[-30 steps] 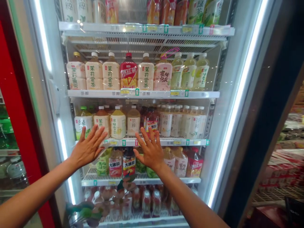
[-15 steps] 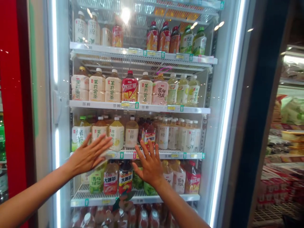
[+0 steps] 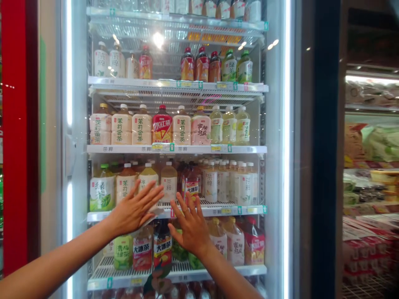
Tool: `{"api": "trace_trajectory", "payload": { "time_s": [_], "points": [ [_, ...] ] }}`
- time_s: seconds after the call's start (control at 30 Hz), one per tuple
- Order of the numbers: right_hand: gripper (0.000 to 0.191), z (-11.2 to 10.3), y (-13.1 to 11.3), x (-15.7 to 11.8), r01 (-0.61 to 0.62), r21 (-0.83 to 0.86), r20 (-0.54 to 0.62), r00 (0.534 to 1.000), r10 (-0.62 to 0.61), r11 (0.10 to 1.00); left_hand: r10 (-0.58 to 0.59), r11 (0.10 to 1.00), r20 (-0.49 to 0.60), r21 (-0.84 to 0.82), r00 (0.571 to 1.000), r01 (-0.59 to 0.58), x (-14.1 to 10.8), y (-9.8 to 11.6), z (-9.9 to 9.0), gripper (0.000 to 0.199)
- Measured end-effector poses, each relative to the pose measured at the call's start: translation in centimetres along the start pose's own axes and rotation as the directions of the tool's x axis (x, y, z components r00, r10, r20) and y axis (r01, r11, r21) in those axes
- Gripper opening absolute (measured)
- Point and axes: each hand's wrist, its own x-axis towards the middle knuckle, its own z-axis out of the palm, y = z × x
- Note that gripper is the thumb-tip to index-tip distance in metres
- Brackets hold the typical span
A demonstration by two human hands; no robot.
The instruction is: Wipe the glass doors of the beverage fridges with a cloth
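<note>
My left hand (image 3: 135,209) is stretched out flat against or just before the glass door of an upright drinks cooler, fingers extended. A small whitish patch shows at its lower edge; I cannot make out what it is. My right hand (image 3: 190,226) is at the glass too, fingers spread, nothing seen in it. Behind the glass, a pale-labelled tea bottle (image 3: 168,182) stands just above the gap between my hands. A dark-red tea bottle (image 3: 191,185) is above my right fingertips, and a dark tea bottle (image 3: 162,245) stands below, between the hands.
More shelves of bottled tea fill the cooler, including a red bottle (image 3: 162,124) on the shelf above. Bright light strips (image 3: 288,124) run down both sides. A red panel (image 3: 14,124) is at far left, and shelves of packaged goods (image 3: 370,182) at right.
My left hand has shifted right across the glass, nearer my right hand. My right hand has moved slightly left and down. The view has tilted up, so shelves sit lower.
</note>
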Motion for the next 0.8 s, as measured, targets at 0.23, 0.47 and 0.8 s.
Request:
{"api": "trace_trajectory", "payload": {
  "time_s": [0.23,0.47,0.8],
  "points": [
    [0.086,-3.9,6.7,0.5,-0.152,-0.072,-0.079,0.986,0.146,0.986,-0.144,0.989,-0.054,0.006,0.988,0.145,5.6,2.1,0.4,0.079],
    [0.088,-7.3,16.7,0.8,-0.141,-0.194,-0.085,0.988,0.126,0.971,0.095,0.993,-0.045,-0.063,0.994,-0.098,11.7,1.5,0.3,0.069],
    [0.083,-7.1,17.9,0.3,-0.142,-0.212,-0.099,0.987,0.124,0.967,0.302,0.940,-0.064,-0.145,0.951,-0.308,17.6,2.2,0.4,0.065]
  ]
}}
